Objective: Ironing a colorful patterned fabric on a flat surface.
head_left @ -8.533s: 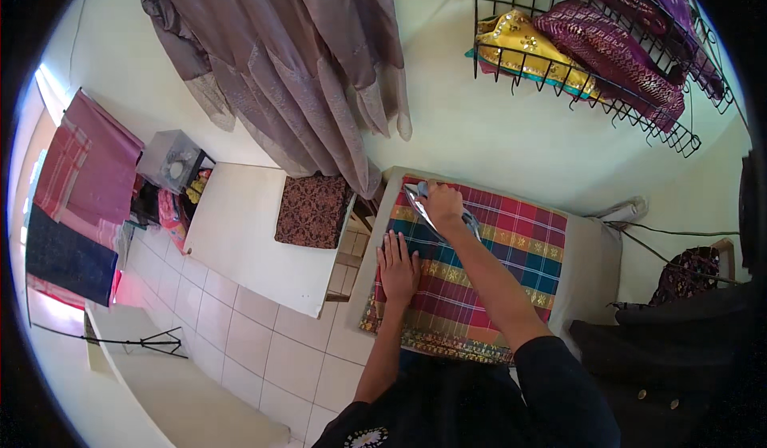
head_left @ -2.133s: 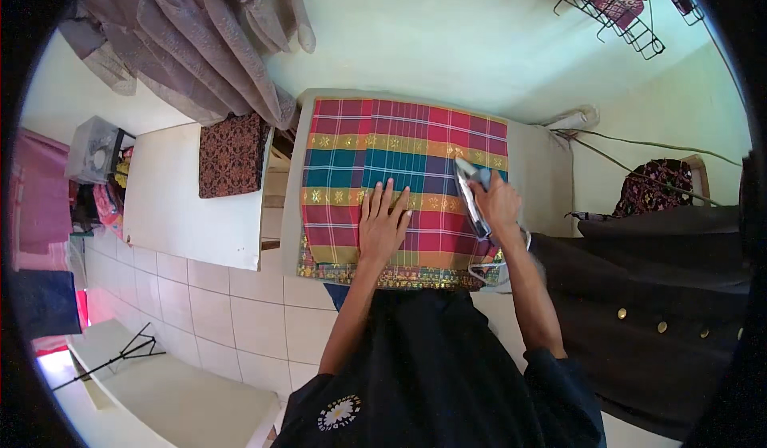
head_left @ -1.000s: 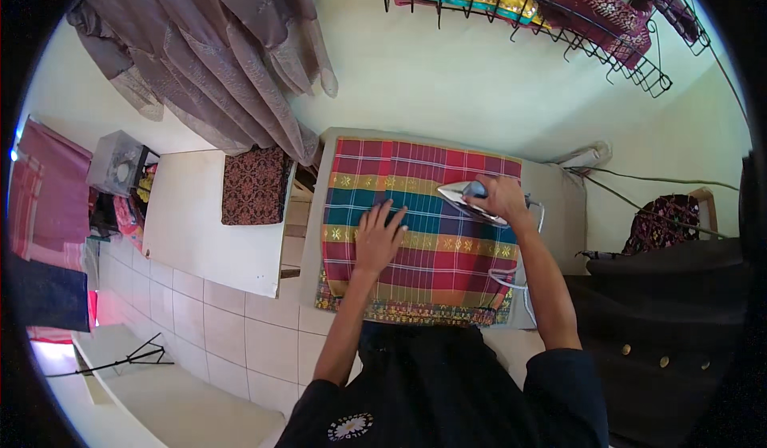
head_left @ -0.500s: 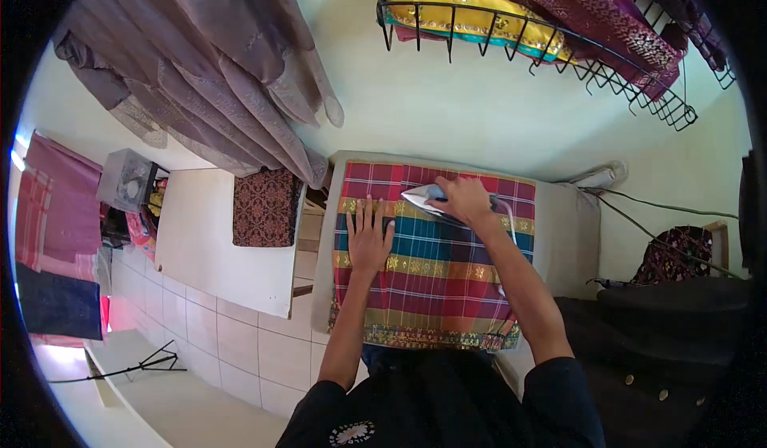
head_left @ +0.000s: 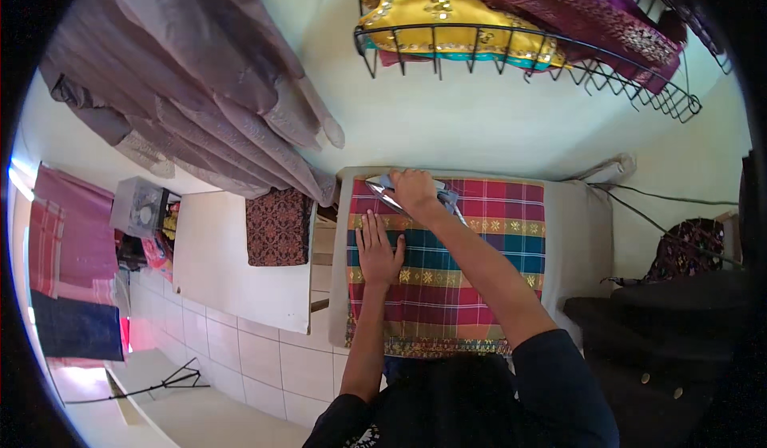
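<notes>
A plaid cloth [head_left: 479, 248] in red, green, blue and gold lies spread over a beige padded ironing surface [head_left: 579, 232]. Wrapped around the handle of a clothes iron [head_left: 382, 192], my right hand [head_left: 417, 195] is at the far left corner of the cloth. The iron's pointed tip faces left, and its soleplate is on the fabric. Just nearer to me, my left hand [head_left: 378, 252] presses flat on the cloth with its fingers stretched out and a little apart.
A folded brown patterned cloth [head_left: 278, 228] sits on a white table [head_left: 216, 276] to the left. Greyish-mauve garments [head_left: 184, 72] hang at the upper left. A black wire rack [head_left: 511, 40] holds folded fabrics above. Dark cables [head_left: 663, 196] run along the right, near a dark coat [head_left: 647, 336].
My right hand has slid the iron leftward and away from me, to the cloth's far left corner. My left hand stays flat on nearly the same spot. The whole view has shifted slightly.
</notes>
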Motion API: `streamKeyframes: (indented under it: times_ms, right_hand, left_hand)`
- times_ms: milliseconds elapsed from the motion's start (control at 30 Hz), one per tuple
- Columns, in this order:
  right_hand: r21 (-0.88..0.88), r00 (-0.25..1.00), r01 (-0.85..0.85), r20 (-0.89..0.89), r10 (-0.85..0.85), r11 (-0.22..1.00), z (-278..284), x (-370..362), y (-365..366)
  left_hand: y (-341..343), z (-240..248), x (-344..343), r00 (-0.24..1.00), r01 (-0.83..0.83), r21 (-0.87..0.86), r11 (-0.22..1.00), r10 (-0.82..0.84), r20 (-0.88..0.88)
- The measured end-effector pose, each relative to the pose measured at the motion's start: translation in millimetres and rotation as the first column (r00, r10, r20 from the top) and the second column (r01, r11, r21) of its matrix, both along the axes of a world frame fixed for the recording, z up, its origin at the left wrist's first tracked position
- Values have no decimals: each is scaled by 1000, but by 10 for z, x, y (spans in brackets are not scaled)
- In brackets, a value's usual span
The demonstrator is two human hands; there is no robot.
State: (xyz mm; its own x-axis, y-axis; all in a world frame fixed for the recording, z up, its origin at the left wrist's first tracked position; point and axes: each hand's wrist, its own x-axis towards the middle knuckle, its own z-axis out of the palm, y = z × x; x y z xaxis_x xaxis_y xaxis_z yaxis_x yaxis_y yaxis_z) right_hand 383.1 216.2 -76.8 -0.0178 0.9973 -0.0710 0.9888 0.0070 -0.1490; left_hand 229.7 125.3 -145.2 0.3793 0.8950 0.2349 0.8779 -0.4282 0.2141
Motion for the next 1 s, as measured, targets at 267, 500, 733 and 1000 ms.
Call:
streamKeyframes:
  times_ms: [267,500,733,1000]
  right_hand:
    - [3,979,203,29,-203,979,157,1364,-704]
    - [1,866,500,22,-500,866,231,2303,-1383]
    - [-67,974,223,-33,-226,972,401,2201,-1683]
    - [-36,998,-56,-20,56,998,299,1678,-1789]
  left_hand:
    - [17,-8,-41,999,-2,-19,1000,2,41]
    - [23,-7,-18,1000,-11,-22,1000,11,12]
    - [-96,-29,-252,997,42,-81,996,-37,61]
    - [-897,92,-808,992,-118,22,993,119,-38]
